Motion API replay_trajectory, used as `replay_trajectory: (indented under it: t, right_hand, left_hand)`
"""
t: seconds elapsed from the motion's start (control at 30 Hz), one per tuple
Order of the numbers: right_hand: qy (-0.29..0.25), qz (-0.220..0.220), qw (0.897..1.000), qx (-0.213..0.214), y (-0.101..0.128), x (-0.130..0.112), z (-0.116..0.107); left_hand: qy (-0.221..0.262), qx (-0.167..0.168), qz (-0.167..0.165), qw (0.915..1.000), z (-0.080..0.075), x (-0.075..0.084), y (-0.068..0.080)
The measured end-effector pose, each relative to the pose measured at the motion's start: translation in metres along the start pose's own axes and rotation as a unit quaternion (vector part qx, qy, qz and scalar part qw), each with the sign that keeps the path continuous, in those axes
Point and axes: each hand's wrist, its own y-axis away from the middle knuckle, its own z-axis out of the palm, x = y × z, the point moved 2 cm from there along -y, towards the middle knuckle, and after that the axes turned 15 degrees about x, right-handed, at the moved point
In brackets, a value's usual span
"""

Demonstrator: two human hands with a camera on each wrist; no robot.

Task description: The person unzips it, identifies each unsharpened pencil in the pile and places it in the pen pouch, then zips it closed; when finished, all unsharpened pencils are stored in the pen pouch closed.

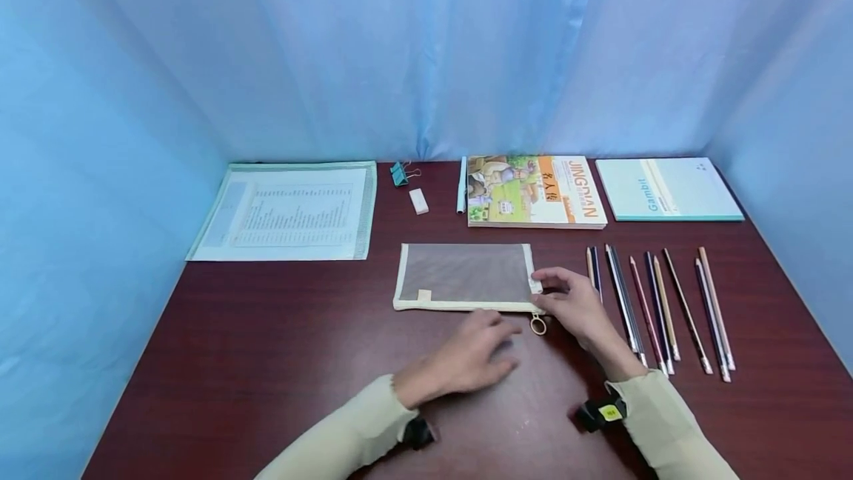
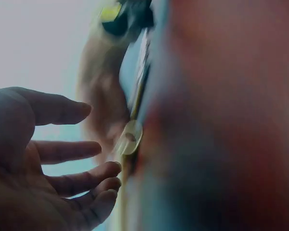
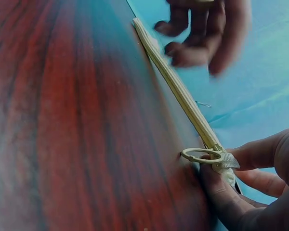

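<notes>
1. Fingers of the right hand [image 1: 578, 304] pinch the right end of the mesh pouch [image 1: 464, 273], just by the ring pull [image 1: 537, 327].
2. Left hand [image 1: 474, 352] lies open, holding nothing, near the zip edge [image 3: 178, 89].
3. Pouch lies flat, long side running left to right.
4. Pencils [image 1: 660, 307] lie right of it on the dark bench [image 1: 266, 347].
5. Books [image 1: 533, 191] sit behind, then a blue curtain [image 1: 426, 50].

I read "JINGDIAN" on the illustrated book [image 1: 536, 191]; "Gambit" on the pale teal notebook [image 1: 668, 190]; printed sheet [image 1: 289, 212] text illegible.
</notes>
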Motion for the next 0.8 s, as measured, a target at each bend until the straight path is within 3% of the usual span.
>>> replay_trajectory:
  t: [0.07,0.13,0.23,0.33,0.43,0.5,0.8]
  right_hand:
    - [-0.003,0.001,1.000,0.000,-0.001,0.000,0.001]
    - [-0.005,0.001,1.000,-0.001,-0.001,0.000,0.002]
    - [-0.012,0.000,1.000,-0.001,-0.001,0.001,0.003]
    - [-0.018,0.000,1.000,0.004,-0.001,0.002,0.002]
    - [-0.021,0.002,1.000,0.006,-0.001,0.003,0.001]
    - [-0.021,0.003,1.000,0.005,0.000,0.002,0.000]
    - [-0.016,0.002,1.000,0.000,0.001,0.002,-0.001]
  left_hand:
    - [0.007,-0.037,-0.014,0.9992,0.015,0.010,-0.009]
    - [0.008,-0.046,-0.027,0.9985,0.027,0.014,-0.017]
    - [0.026,-0.036,-0.053,0.9976,0.039,0.015,-0.028]
    - [0.074,-0.006,-0.111,0.9911,0.043,0.014,-0.034]
    - [0.099,0.049,-0.173,0.9787,0.041,0.012,-0.035]
    - [0.090,0.084,-0.192,0.9737,0.038,0.009,-0.034]
    - [0.035,0.127,-0.203,0.9704,0.017,-0.010,-0.021]
